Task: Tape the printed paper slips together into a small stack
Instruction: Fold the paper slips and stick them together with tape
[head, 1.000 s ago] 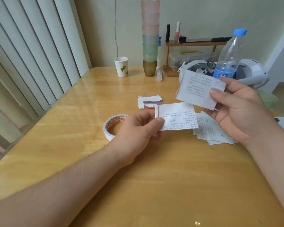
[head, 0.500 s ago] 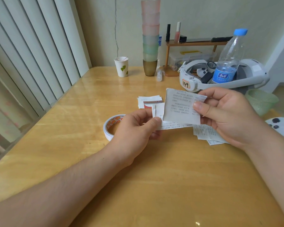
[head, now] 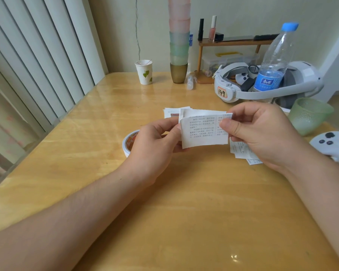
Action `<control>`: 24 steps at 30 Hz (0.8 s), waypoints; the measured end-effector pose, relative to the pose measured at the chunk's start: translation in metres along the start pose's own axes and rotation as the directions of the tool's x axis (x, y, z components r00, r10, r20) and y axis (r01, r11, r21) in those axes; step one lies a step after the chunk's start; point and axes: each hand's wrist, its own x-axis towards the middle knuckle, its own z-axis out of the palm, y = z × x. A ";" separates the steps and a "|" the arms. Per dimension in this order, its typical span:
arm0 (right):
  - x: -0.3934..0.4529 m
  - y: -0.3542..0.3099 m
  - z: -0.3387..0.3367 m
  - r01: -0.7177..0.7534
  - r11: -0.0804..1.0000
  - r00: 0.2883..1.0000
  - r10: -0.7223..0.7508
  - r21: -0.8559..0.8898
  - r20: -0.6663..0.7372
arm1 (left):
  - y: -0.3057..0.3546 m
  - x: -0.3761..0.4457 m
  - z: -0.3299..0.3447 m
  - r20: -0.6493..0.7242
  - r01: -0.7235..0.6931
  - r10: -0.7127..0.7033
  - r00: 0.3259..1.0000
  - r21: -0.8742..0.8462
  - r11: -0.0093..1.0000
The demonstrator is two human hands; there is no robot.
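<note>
1. Holding two white printed paper slips (head: 203, 132) face to face above the glossy yellow wooden tabletop (head: 164, 222), the person brings them into register; the front slip covers most of the rear one, whose top edge shows just above it.
2. Left hand (head: 155, 145): thumb and fingers pinch the left margin of the pair, where a narrow pale strip, probably tape, runs down the rear slip's edge.
3. Right hand (head: 262, 133): thumb on the printed face, fingers curled behind, pinching the right margin.
4. White roll of double-sided tape with an orange-patterned core (head: 128, 142) lies on the tabletop just behind the left hand, partly hidden by it.
5. Loose slips waiting their turn: a small heap of white printed slips (head: 243, 153) under the right hand, and a second small pile bearing a red mark (head: 170, 112) beyond the held pair.
6. Handling judgement: the slips look thin, light and limp, with torn lower edges. They should bend or crease under any squeeze and slide readily over one another, so holding them by opposite short margins, as here, seems the steadiest hold. Pressing along the taped edge would likely bond them; a misaligned contact may tear the paper if peeled apart.
7. Background items, a clear plastic water bottle with a blue cap (head: 272, 65) among them, stand well apart.
</note>
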 end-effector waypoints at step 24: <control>0.001 0.000 0.010 -0.105 0.985 0.986 0.120 0.136 -0.114 | 0.007 -0.002 0.005 0.018 0.099 -0.097 0.995 -0.181 0.978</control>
